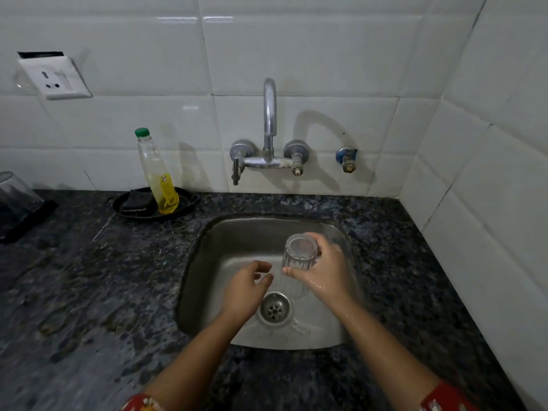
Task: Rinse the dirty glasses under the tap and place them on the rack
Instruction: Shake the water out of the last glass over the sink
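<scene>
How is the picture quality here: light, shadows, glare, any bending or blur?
Head view: dim, bluish light; the tap throws a hard shadow rightward across the tiles; faint glare streaks on the upper tiles; tile lines bow near the edges; the glass in the right hand is readable.

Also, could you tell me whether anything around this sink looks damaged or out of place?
Yes: the white wall socket at upper left hangs askew, leaving a dark gap above its plate. The green-capped clear plastic bottle leans in its black dish.
</scene>
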A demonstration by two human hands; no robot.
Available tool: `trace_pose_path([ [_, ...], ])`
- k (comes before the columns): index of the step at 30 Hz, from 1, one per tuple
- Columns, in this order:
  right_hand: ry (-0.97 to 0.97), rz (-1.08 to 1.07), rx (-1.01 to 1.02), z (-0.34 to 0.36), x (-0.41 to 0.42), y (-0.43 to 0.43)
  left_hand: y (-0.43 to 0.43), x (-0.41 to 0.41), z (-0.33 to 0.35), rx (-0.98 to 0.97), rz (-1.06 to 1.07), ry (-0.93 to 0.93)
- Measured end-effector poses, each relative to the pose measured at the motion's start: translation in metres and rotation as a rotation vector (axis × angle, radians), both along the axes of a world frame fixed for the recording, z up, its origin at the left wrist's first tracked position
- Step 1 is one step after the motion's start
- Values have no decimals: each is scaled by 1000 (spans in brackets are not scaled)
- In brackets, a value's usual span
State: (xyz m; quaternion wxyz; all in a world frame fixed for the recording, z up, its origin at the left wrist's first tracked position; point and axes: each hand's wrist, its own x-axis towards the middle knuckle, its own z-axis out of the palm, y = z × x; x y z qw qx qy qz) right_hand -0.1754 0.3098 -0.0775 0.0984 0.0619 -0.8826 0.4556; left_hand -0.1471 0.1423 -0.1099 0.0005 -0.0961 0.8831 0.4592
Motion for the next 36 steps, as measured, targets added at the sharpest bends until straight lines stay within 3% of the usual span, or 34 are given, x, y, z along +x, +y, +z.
trace_pose_path([
  [4, -55, -98, -154, -3, -6, -9, -13, -5, 10, 130, 21, -15],
  [8, -210, -262, -606, 5, -12, -40, -50, -11, 27, 517, 121, -25],
  [12, -563, -245, -1084, 16, -18, -110, -125, -15, 55, 917, 252, -16],
  [15, -730, -183, -1307, 28, -20, -193, -206, -9, 73, 960, 282, 56],
  [20, -887, -70, -1484, 54, -23, -345, -351, 8, 88, 877, 384, 137],
  [24, -973, 31, -1460, 64, -27, -457, -454, 31, 94, 864, 511, 192],
  [29, -945, 115, -1246, 61, -39, -576, -556, 57, 89, 867, 667, 227],
  [33, -681, 138, -953, 53, -55, -652, -607, 68, 79, 886, 745, 227],
  [36, -376, 139, -575, 46, -66, -692, -628, 71, 73, 895, 766, 188],
])
